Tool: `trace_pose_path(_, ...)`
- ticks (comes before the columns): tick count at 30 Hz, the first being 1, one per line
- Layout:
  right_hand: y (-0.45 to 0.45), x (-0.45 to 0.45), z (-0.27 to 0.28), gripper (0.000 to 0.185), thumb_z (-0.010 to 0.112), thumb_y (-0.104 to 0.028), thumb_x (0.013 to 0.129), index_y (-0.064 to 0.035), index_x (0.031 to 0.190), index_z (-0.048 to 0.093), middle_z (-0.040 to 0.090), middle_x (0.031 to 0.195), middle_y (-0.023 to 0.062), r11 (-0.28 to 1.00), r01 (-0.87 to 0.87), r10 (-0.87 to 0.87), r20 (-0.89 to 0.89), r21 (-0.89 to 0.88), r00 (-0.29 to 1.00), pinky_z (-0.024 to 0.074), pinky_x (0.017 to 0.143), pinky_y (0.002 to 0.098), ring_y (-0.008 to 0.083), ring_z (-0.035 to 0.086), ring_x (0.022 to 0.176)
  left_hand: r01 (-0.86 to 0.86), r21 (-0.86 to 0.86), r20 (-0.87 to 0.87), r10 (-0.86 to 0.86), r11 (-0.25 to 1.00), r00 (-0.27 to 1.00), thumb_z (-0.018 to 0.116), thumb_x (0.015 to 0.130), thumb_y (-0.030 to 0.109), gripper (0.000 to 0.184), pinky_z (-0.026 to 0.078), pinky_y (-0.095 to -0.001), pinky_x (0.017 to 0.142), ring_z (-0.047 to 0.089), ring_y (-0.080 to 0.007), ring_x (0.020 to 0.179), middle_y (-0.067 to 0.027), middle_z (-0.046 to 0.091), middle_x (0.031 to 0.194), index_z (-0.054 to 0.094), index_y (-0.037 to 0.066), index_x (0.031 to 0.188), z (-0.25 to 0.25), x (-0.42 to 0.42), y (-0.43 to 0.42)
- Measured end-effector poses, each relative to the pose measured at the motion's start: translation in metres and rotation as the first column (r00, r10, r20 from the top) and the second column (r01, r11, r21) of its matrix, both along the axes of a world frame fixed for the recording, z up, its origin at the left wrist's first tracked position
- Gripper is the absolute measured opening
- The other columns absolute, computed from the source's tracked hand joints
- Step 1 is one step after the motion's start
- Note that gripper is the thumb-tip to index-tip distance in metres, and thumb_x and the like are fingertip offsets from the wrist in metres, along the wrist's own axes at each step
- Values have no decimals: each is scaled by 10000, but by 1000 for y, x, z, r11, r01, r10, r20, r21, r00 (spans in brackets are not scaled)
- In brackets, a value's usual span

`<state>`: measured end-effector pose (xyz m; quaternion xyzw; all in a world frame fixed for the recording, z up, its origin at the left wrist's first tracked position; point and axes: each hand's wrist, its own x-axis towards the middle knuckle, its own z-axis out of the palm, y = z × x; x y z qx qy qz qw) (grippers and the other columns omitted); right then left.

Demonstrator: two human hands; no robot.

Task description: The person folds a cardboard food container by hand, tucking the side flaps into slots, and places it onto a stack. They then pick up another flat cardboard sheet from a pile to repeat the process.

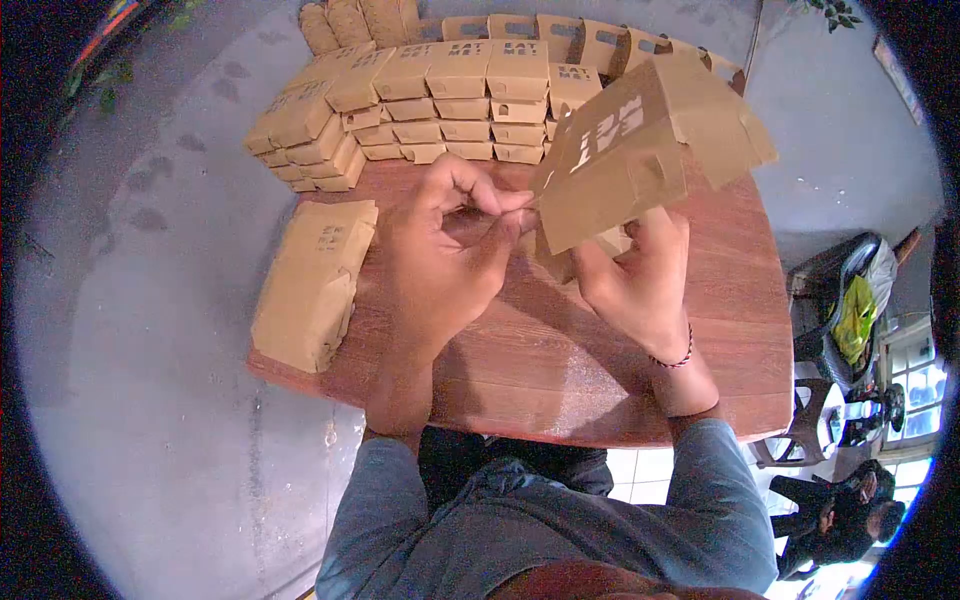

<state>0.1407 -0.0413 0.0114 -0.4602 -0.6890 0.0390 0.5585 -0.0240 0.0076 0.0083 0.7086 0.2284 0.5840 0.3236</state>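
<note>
Held up over the wooden table is a brown cardboard takeaway box [640, 140], partly unfolded, with its printed lid tilted and flaps sticking out to the right. My left hand [450, 250] pinches the box's left edge between thumb and fingertips. From below, my right hand [640, 280] grips the lower part of the box; its fingertips are partly hidden behind the cardboard. A flat, folded stack of brown cardboard [315, 280] with printed lettering lies on the table left of my left hand.
Folded boxes [450, 90] marked "EAT ME!" are stacked in rows at the table's back. Behind them stand several cartons with cut-out handles [605, 45]. The table [560, 370] meets a grey wall [170, 330]. Chairs [815, 425] and a seated person [840, 515] are at right.
</note>
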Motion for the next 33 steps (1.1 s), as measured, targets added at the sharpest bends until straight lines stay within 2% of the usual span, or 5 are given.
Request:
trace_pose_path(7, 1, 15, 13, 285, 749, -166, 774, -11, 986, 638, 701, 847, 157, 993, -6, 13, 55, -119, 998, 553, 683, 367, 331, 699, 768, -34, -4, 42, 34, 999, 999, 692, 769, -107, 228, 565, -256, 755, 673, -145, 876, -36, 578, 752, 498, 7, 802, 2, -10, 5)
trace_pose_path(11, 4, 22, 16, 259, 758, -202, 775, -16, 929, 665, 697, 919, 140, 984, -176, 171, 170, 14, 971, 495, 878, 413, 303, 683, 878, -54, -39, 207, 61, 998, 976, 732, 741, -111, 235, 572, -245, 746, 660, -137, 859, -11, 536, 744, 530, -4, 794, 10, -22, 7)
trace_pose_path(22, 3, 5, 6, 84, 656, -81, 819, -27, 882, 642, 652, 818, 112, 976, -154, 127, 173, 153, 977, 447, 940, 452, 300, 640, 788, 223, 49, 246, -228, 974, 942, 680, 800, -99, 245, 543, -296, 891, 645, -191, 986, -129, 606, 915, 472, 2, 881, 0, -4, 18)
trace_pose_path(31, 1, 13, 14, 492, 766, -354, 741, -37, 1095, 640, 655, 1038, 162, 967, -159, 120, 199, 196, 973, 430, 959, 473, 354, 614, 1015, 99, 252, 416, -200, 963, 887, 713, 742, -133, 268, 544, -317, 809, 623, -160, 864, -90, 622, 901, 540, 38, 858, -12, -19, 29)
trace_pose_path(33, 9, 31, 16, 665, 786, -464, 701, -1, 1146, 616, 618, 1155, 208, 909, -178, 130, 149, 377, 980, 412, 986, 457, 364, 580, 1110, 108, -48, 650, -51, 993, 758, 712, 757, -99, 250, 524, -318, 799, 621, -166, 869, -75, 632, 937, 573, 63, 888, -13, -39, 30)
